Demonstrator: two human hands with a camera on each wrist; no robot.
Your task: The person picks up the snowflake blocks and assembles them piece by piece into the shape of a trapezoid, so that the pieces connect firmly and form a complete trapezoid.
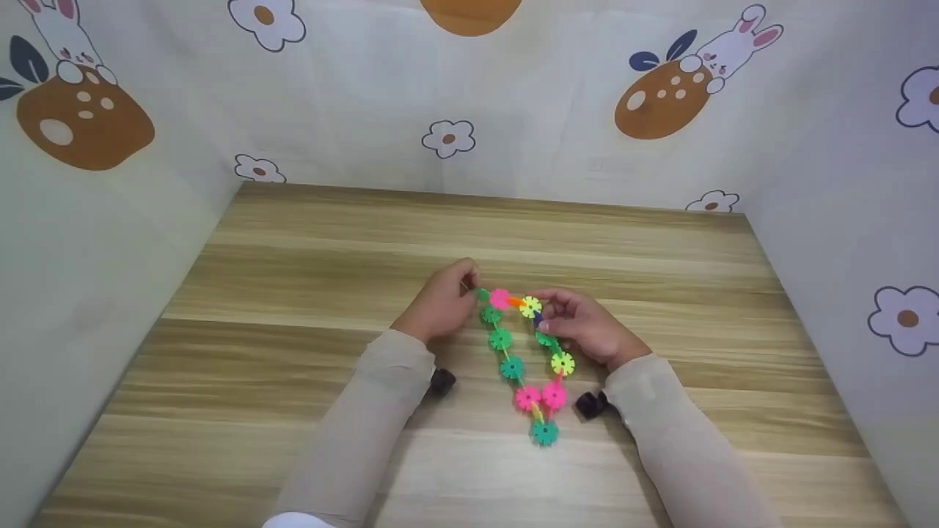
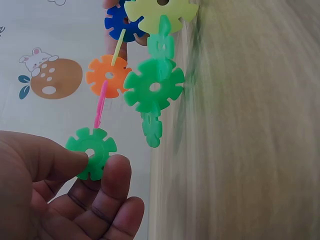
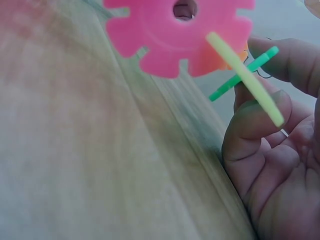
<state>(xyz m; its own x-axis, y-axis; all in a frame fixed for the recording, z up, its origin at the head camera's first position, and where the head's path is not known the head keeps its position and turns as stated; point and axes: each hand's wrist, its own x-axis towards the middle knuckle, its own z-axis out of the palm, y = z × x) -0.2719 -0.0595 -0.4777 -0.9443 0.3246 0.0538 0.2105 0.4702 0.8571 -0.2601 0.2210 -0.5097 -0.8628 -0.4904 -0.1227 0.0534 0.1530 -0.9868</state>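
Note:
Notched plastic discs in several colours are joined into a long loop point(image 1: 512, 367) between the two hands over the table. My left hand point(image 1: 444, 301) pinches a green disc point(image 2: 95, 138) between thumb and fingers at the loop's far left corner. Beside it come a pink disc edge-on and an orange disc point(image 2: 102, 67). On the opposite side, my right hand point(image 1: 590, 330) pinches a dark blue disc point(image 2: 118, 22), next to a yellow disc point(image 1: 530, 307). A pink disc point(image 3: 150, 37) looms large in the right wrist view, overlapping part of that hand. A teal disc point(image 1: 545, 433) forms the loop's near end.
The wood-grain table point(image 1: 308, 271) is enclosed by a printed cloth point(image 1: 352, 95) at the back and both sides. Black wrist devices point(image 1: 441, 382) sit at both sleeve cuffs, close to the loop's sides.

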